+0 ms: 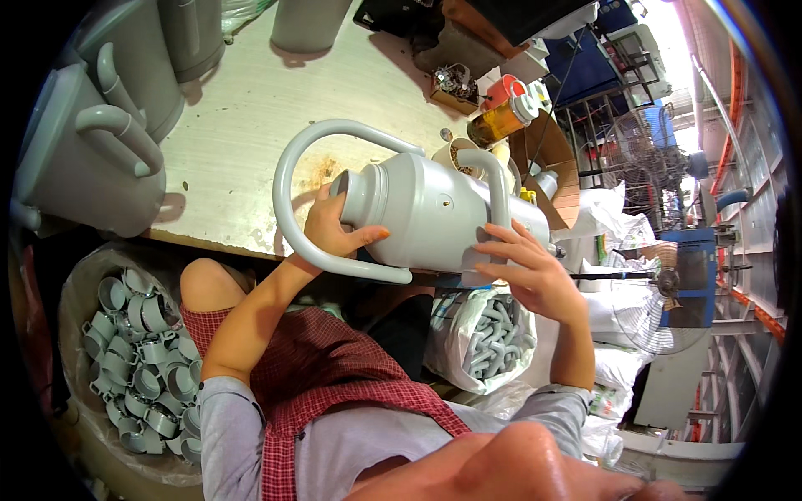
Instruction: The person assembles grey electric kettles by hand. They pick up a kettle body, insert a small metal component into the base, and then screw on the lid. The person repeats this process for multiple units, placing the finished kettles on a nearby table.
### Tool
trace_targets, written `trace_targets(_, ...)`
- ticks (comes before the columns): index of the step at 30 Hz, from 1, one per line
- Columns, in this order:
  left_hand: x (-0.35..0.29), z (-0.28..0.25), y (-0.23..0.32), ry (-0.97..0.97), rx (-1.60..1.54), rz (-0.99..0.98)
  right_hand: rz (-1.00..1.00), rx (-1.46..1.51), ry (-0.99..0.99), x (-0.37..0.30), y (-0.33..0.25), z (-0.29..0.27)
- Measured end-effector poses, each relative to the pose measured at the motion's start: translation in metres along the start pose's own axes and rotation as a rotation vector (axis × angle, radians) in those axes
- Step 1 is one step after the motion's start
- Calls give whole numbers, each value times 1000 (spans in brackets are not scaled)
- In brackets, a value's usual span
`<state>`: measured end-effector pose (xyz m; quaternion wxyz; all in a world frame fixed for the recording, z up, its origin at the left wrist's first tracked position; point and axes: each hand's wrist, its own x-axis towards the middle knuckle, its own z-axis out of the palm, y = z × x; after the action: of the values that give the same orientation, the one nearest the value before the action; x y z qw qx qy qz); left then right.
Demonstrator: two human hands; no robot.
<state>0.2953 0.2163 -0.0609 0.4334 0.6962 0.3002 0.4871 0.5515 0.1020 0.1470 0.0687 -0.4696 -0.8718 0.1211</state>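
Observation:
A grey plastic jug lies on its side near the table's front edge, its neck to the left and its base to the right. A large hoop handle loops around its neck end, and a smaller side handle stands up from the body. My left hand is closed around the neck, the thumb along the shoulder and the other fingers partly hidden behind it. My right hand rests against the body near the base, fingers stretched out and apart, just below the side handle.
Several grey jugs stand on the table at left. Below, a lined bag holds grey collar-shaped parts; a white bag holds curved handles. Beyond the jug are an amber bottle, a small parts tub and a cardboard box.

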Motion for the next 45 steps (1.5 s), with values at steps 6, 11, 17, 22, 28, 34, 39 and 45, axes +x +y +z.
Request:
trace_targets(6, 2, -1, 2, -42, 14, -47, 706, -81, 192, 67, 21, 7)
trace_targets(11, 3, -2, 2, -78, 42, -9, 452, 55, 179, 66, 17, -2)
trace_targets(17, 2, 0, 2, -32, 22, -82, 147, -228, 136, 72, -8, -9)
trace_targets(22, 6, -4, 10, -108, 55, -155, 99, -293, 73, 76, -9, -1)
trace_targets(28, 5, 0, -1, -81, 61, -88, 54, -318, 123, 80, -4, -3)
trace_targets(34, 3, 3, -5, -39, 136, -28, 17, -296, 86, 80, 2, -3)
trace_targets(39, -2, 4, -5, -21, 170, -14, 56, -331, 48, 81, 1, 3)
trace_targets(45, -1, 1, 0, -24, 195, 0, 113, -301, -68, 89, 1, -3)
